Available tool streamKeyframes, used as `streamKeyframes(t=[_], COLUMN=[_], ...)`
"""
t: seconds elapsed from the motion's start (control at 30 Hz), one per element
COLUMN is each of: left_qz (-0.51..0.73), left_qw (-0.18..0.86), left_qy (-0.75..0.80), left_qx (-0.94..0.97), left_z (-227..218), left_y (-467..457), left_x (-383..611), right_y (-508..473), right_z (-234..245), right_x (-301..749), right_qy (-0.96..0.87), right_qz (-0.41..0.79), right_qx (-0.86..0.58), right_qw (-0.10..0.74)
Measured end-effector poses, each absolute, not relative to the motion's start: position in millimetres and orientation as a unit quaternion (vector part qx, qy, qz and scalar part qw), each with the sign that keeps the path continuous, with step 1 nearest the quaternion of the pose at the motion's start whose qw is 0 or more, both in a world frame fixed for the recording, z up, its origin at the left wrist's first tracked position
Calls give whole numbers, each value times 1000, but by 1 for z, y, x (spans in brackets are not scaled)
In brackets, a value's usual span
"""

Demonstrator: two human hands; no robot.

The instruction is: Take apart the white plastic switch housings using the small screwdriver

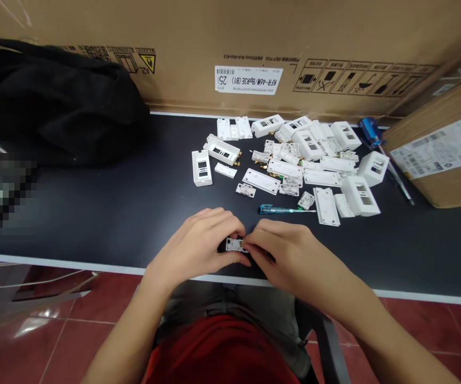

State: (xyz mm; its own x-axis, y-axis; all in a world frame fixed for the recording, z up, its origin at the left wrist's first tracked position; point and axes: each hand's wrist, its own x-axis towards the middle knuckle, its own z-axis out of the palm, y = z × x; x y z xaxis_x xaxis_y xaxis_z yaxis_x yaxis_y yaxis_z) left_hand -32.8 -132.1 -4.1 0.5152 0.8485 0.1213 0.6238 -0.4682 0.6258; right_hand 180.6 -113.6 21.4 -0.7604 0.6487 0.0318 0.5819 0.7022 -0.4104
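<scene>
Near the table's front edge, my left hand [210, 242] grips a small white plastic insert [233, 245] between thumb and fingers. My right hand [282, 248] is closed in a pinch at the insert's right end, where a bit of brass-coloured metal [242, 243] shows at the fingertips. Its full shape is hidden by the fingers. Just beyond the hands lies a blue-handled small screwdriver [282, 209]. Similar white inserts [245, 190] lie past it, along with white rectangular housings [202, 168] and flat white cover plates [261, 181].
A large cardboard box [182, 32] lines the back of the dark table [94, 213]. A black cloth bag [62, 101] rests at the back left. On the right are another carton [446, 149] and a larger blue-handled screwdriver [398, 181]. Several more white housings [360, 196] crowd the right side.
</scene>
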Motion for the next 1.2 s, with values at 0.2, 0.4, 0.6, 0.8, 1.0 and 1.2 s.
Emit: streamKeyframes(t=[0.2,0.4,0.6,0.8,1.0,1.2], left_qz=[217,213,239,249,249,243], left_qw=[262,257,272,270,243,246], left_qy=[441,454,447,438,446,459], left_qx=[830,826,818,820,824,819], left_z=[-4,0,1,-5,-6,-4], left_y=[-133,-136,-140,-140,-137,-137], left_x=[-33,-31,-31,-34,-32,-30], right_y=[-114,-110,-47,14,28,47], right_z=[21,32,36,20,17,11], right_x=[182,187,181,152,140,142], right_qy=[-896,-888,-886,-910,-916,-909], right_qz=[248,266,164,110,101,60], right_qx=[-355,-355,-401,-385,-380,-394], right_qw=[98,123,168,109,82,117])
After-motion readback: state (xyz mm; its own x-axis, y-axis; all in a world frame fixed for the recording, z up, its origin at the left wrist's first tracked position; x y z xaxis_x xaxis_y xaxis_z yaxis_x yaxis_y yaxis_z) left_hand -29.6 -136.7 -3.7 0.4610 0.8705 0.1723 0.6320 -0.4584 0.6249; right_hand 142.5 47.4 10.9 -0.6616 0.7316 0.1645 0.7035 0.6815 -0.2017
